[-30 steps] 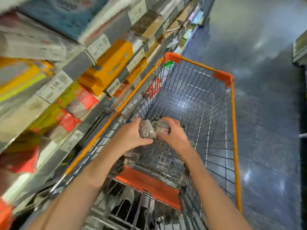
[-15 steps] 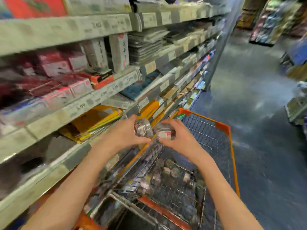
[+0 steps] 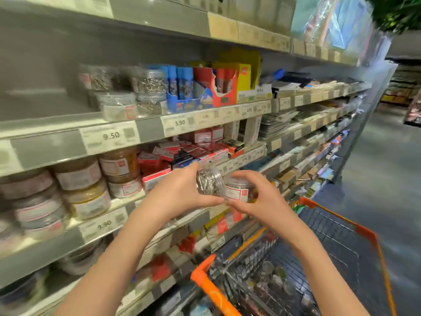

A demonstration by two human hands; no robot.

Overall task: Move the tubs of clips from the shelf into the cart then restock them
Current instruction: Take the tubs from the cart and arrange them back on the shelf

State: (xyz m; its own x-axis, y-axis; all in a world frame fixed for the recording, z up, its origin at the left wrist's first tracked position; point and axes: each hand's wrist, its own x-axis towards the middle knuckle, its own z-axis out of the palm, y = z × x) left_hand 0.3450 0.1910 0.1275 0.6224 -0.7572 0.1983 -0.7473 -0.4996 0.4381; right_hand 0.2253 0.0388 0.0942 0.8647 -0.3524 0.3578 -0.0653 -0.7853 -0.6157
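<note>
Both of our hands are raised in front of the shelving, each with a tub in it. Our left hand point(image 3: 182, 190) curls round a clear tub of silver clips point(image 3: 209, 184), tipped on its side so its lid faces right; thumb below and fingers above keep it from rolling out. Our right hand point(image 3: 257, 201) grips a second tub with a red-and-white label point(image 3: 237, 189), upright, fingers arched over its lid and thumb under its base. The two tubs touch, side by side, between our hands. We judge we carry them as a pair to save a trip, and hold them close together so each steadies the other.

From the head view, the one view we have, the tubs hang level with the front edge of the lower shelf point(image 3: 109, 221), where other labelled tubs point(image 3: 85, 197) are stacked two high behind the 9.90 price strip. On the shelf above point(image 3: 148, 128), more clear tubs of clips point(image 3: 150, 87) stand near its front edge, left of the blue and red boxes, with bare shelf further left. We take this as restocking: that gap looks like the likely home for ours.

Our cart point(image 3: 341, 224) stands at lower right, tight against the shelving, so tubs are within reach. More tubs lie in its near end point(image 3: 271, 272), blurred; we cannot count them.
</note>
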